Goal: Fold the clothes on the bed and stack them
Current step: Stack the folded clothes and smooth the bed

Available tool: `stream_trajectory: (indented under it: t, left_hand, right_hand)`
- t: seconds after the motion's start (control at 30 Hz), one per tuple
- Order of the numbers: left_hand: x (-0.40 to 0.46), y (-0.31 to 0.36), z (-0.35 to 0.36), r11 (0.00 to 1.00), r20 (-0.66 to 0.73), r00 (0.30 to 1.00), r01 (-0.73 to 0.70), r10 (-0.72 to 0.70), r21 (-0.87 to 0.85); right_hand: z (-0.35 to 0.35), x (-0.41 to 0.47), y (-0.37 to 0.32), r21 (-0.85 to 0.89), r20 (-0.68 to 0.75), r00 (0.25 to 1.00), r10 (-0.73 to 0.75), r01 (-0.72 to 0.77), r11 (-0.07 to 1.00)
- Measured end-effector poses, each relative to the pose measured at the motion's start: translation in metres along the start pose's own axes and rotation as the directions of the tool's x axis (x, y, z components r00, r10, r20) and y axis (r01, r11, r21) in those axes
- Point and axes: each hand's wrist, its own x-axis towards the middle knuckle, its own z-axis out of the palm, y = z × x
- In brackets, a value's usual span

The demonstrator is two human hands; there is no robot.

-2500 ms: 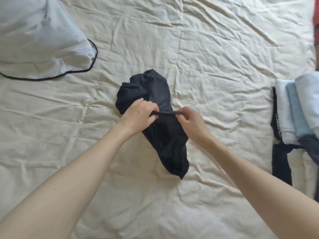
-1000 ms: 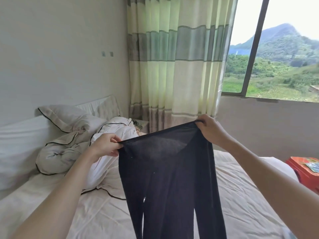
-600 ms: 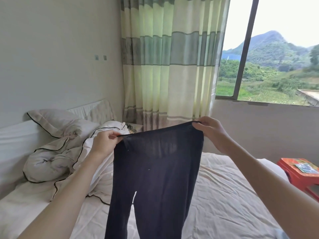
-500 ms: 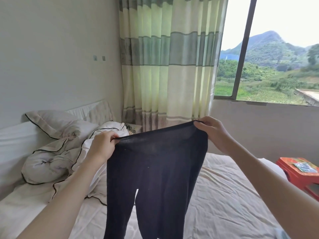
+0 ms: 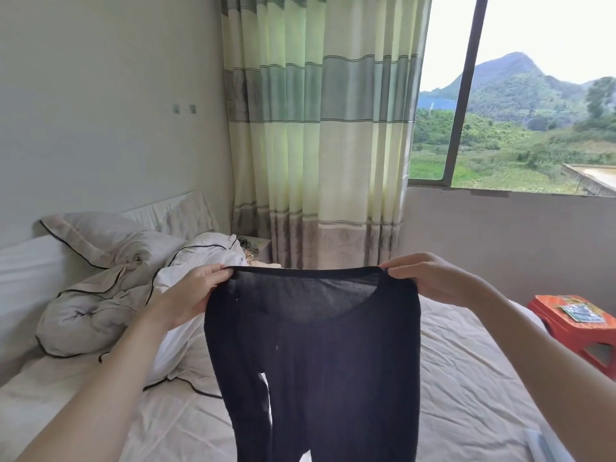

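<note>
striped curtain (image 5: 320, 135), window (image 5: 520, 105), red stool (image 5: 580, 325)

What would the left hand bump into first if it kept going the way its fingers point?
The left hand pinches the black leggings at the waistband, fingers aimed right. Going on, it would probably meet the right hand at the other end, though depth is hard to judge.

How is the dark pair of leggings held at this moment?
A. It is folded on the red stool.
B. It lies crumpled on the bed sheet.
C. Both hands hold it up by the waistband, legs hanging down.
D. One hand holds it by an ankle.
C: the left hand and the right hand each pinch one end of the waistband, and the leggings hang above the bed.
</note>
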Motion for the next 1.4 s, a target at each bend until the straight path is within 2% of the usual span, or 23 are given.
stream_trajectory:
  t: [0.13, 0.2, 0.3, 0.4, 0.5, 0.63, 0.77, 0.87, 0.97, 1.07, 1.17, 1.33, 1.4]
  left_hand:
    - [-0.001, -0.005, 0.009, 0.948, -0.005, 0.998, -0.061, 0.065, 0.313]
    - [-0.005, -0.004, 0.008, 0.919, 0.077, 0.995, -0.088, 0.063, 0.383]
    - [-0.010, -0.001, 0.005, 0.938, 0.231, 0.973, -0.085, 0.005, 0.336]
    - [-0.018, -0.003, 0.005, 0.937, 0.252, 0.968, -0.094, 0.007, 0.337]
    - [-0.029, -0.005, 0.009, 0.915, 0.069, 0.990, -0.142, 0.125, 0.378]
    - [-0.053, -0.014, 0.024, 0.895, -0.183, 0.955, -0.139, 0.235, 0.424]
    - [-0.094, -0.027, 0.045, 0.860, -0.316, 0.888, -0.149, 0.334, 0.488]
    - [-0.134, -0.043, 0.064, 0.848, -0.398, 0.842, -0.121, 0.363, 0.515]
    - [-0.179, -0.059, 0.093, 0.827, -0.481, 0.795, -0.045, 0.370, 0.561]
    - [-0.223, -0.066, 0.120, 0.770, -0.491, 0.766, -0.009, 0.416, 0.638]
    - [-0.267, -0.059, 0.134, 0.751, -0.472, 0.779, 0.002, 0.412, 0.660]
    - [-0.310, -0.043, 0.135, 0.757, -0.314, 0.893, -0.044, 0.323, 0.652]
    - [-0.320, -0.042, 0.135, 0.786, -0.273, 0.918, -0.064, 0.289, 0.615]
  right_hand:
    - [0.004, 0.002, 0.011, -0.431, -0.192, 0.975, -0.115, 0.022, 0.902]
    - [0.002, 0.006, 0.016, -0.477, -0.296, 0.933, -0.203, 0.040, 0.878]
    - [-0.002, 0.009, 0.022, -0.541, -0.391, 0.854, -0.344, 0.089, 0.837]
    - [-0.005, 0.010, 0.027, -0.528, -0.438, 0.802, -0.405, 0.134, 0.838]
    - [0.000, 0.006, 0.032, -0.542, -0.422, 0.798, -0.431, 0.159, 0.825]
    - [0.006, -0.014, 0.040, -0.667, -0.339, 0.808, -0.482, 0.155, 0.729]
    - [0.015, -0.052, 0.051, -0.806, -0.250, 0.842, -0.478, 0.093, 0.585]
    - [0.020, -0.090, 0.056, -0.788, -0.214, 0.839, -0.500, 0.154, 0.596]
    - [0.021, -0.136, 0.065, -0.826, -0.182, 0.817, -0.547, 0.175, 0.536]
    - [0.018, -0.179, 0.076, -0.831, -0.177, 0.792, -0.584, 0.198, 0.520]
    - [0.013, -0.209, 0.077, -0.776, -0.192, 0.794, -0.577, 0.237, 0.585]
    - [0.005, -0.233, 0.078, -0.759, -0.149, 0.807, -0.572, 0.277, 0.589]
    - [0.005, -0.238, 0.079, -0.756, -0.147, 0.799, -0.583, 0.290, 0.587]
